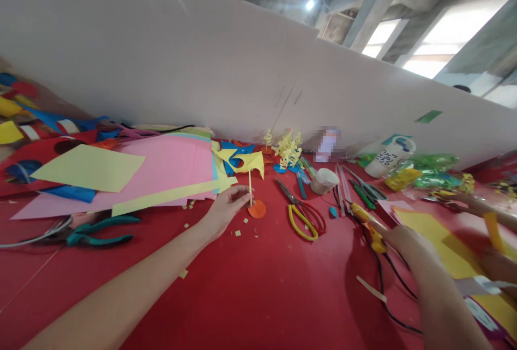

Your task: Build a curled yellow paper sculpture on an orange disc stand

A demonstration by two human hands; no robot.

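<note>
My left hand (230, 207) is closed in a pinch at the lower part of a thin pale-yellow paper stem (250, 180). The stem stands upright on a round orange paper disc (257, 209) lying on the red table. My right hand (414, 245) is closed round a yellow glue gun (370, 229) with a black cord, its nozzle toward the back of the table. Part of its grip is hidden by the hand. Between the hands lie scissors (302, 212) with one yellow and one red handle. Behind the stem is a yellow paper scrap (254, 162) with a hole.
Teal-handled pliers (103, 230) and stacked pink paper (173, 159) lie left. Toward the back are curled yellow paper pieces (288, 148), a paper cup (324, 180) and a white cup (382, 161). At right, another person's hands (496, 261) are near yellow sheets (440, 239). A white board (202, 70) stands behind.
</note>
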